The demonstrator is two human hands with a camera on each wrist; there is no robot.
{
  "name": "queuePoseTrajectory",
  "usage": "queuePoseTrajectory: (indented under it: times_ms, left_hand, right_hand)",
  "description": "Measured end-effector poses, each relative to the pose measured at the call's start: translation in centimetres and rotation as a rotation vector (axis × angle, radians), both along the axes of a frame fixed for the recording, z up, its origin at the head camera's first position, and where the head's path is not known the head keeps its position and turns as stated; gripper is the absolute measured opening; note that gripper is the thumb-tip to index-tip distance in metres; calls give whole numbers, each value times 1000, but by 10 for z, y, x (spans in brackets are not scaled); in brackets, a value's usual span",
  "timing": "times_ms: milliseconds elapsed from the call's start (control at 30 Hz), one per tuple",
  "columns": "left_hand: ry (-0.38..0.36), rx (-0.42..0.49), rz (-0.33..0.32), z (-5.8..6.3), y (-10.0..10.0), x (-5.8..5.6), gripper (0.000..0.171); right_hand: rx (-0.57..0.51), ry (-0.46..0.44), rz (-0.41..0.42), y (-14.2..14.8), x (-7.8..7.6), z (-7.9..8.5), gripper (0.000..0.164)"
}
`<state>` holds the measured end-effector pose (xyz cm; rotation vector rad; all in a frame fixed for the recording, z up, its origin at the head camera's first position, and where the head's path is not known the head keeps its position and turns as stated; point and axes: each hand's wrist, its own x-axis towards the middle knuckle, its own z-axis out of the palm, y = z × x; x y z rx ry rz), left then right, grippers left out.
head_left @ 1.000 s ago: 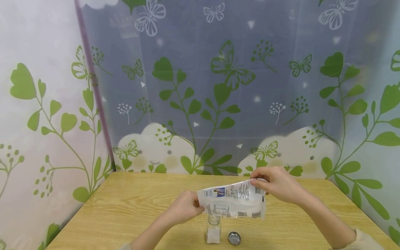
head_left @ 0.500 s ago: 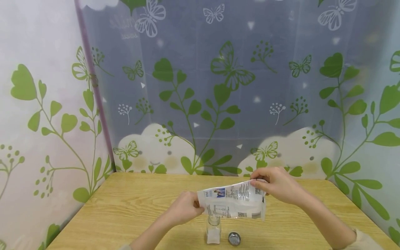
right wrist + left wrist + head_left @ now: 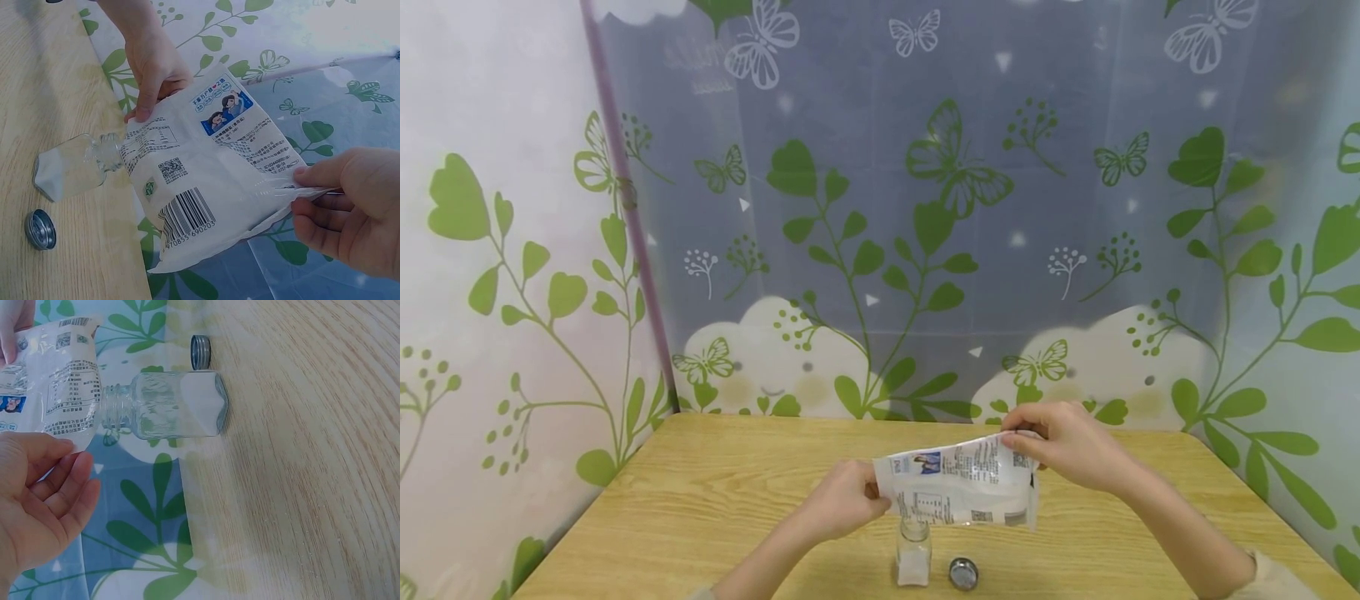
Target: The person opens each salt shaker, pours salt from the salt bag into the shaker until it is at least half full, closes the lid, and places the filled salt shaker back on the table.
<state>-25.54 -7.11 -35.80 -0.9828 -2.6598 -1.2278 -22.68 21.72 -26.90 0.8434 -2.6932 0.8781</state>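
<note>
Both hands hold a white printed plastic bag (image 3: 958, 483) sideways above a small glass jar (image 3: 913, 554). My left hand (image 3: 842, 500) pinches the bag's left end between thumb and fingers. At the upper right corner, my right hand (image 3: 1063, 442) pinches the bag's edge. In the right wrist view the bag (image 3: 206, 169) shows a barcode and a blue picture panel, its lower edge right at the jar's threaded mouth. The jar (image 3: 178, 404) stands upright and holds white powder in its lower part. Beside it lies a silver screw lid (image 3: 963, 573), its hollow side showing.
The wooden table (image 3: 737, 467) has its far edge against a patterned curtain (image 3: 880, 250) with leaves and butterflies. Another curtain (image 3: 512, 292) hangs along the left side. The jar and lid stand near the front of the table.
</note>
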Motion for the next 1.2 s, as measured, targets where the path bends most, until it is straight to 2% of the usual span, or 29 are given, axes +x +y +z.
queuePoseTrajectory:
  times_ms: [533, 1200]
  left_hand:
    - [9, 3, -9, 1, 0, 1, 15]
    - [-19, 1, 2, 1, 0, 2, 17]
  right_hand:
    - [-3, -7, 9, 1, 0, 0, 17]
    - [10, 18, 21, 1, 1, 1, 16]
